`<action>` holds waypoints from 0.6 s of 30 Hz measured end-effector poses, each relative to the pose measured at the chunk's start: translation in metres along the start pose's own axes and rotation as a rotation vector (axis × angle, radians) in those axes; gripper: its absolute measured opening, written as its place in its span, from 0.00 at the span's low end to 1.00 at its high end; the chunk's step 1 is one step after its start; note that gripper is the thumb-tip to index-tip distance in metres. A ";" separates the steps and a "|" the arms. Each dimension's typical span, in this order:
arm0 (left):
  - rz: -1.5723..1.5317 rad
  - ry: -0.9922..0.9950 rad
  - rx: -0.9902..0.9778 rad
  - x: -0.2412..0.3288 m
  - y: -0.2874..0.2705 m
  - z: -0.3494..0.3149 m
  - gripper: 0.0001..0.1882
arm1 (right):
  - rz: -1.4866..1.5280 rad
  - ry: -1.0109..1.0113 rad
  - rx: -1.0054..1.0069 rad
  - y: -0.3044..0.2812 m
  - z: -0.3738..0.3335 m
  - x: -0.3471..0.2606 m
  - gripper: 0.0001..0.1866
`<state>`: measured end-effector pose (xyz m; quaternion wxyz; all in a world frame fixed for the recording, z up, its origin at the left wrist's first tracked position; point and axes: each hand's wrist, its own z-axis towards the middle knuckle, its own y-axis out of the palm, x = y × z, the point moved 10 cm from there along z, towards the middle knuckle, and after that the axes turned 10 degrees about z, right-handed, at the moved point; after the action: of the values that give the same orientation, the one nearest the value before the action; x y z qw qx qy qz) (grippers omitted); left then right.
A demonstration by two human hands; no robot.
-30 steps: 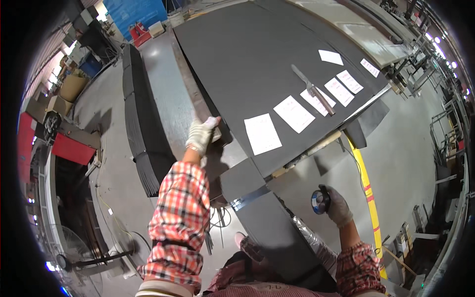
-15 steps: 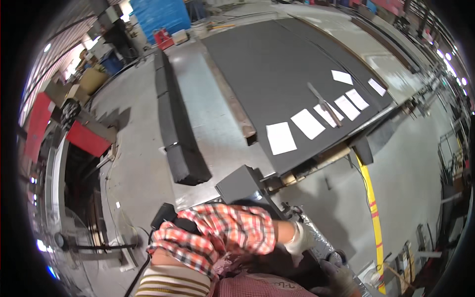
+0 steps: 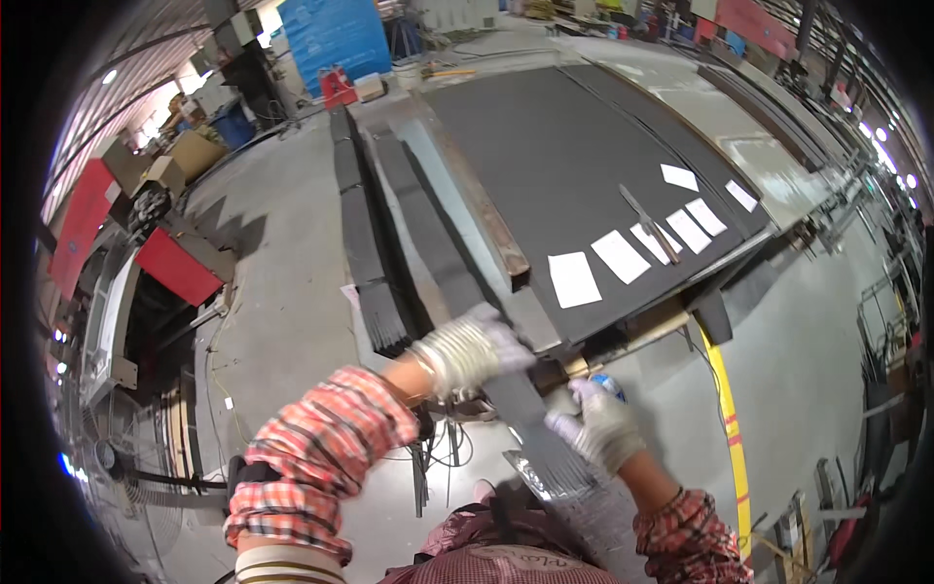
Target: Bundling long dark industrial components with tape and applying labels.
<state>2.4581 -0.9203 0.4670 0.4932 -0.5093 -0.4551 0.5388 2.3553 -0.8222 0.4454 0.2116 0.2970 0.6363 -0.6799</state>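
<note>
Now the left hand (image 3: 477, 348), gloved, fingers curled over it, presses on a long dark strip (image 3: 457, 282) beside the big dark sheet (image 3: 584, 156), while the right hand (image 3: 603, 428) pinches the strip's near end, apparently mid-lift; both grips must hold level.

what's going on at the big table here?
A person in a plaid shirt and white gloves is handling a long dark strip at the near edge of the large dark table. The left hand grips the strip; the right hand is at its near end, against something blue. White sheets and a ruler-like bar lie on the table.
</note>
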 end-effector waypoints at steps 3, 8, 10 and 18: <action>0.299 -0.460 -0.228 -0.108 -0.005 -0.050 0.21 | -0.008 0.238 0.087 -0.009 -0.006 0.099 0.24; -0.013 -0.473 -0.013 -0.056 -0.003 0.008 0.34 | 0.268 0.573 -0.157 0.017 -0.047 0.261 0.28; -0.163 -0.520 0.148 -0.034 -0.002 0.045 0.33 | 0.489 0.571 -0.190 0.021 -0.048 0.273 0.32; 0.102 -0.907 0.091 -0.086 0.087 0.119 0.34 | 0.550 0.583 -0.201 -0.002 -0.048 0.306 0.29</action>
<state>2.3328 -1.0131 0.3973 0.2388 -0.2215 -0.5751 0.7504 2.1359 -0.7470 0.2401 0.2243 0.6138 0.6298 -0.4199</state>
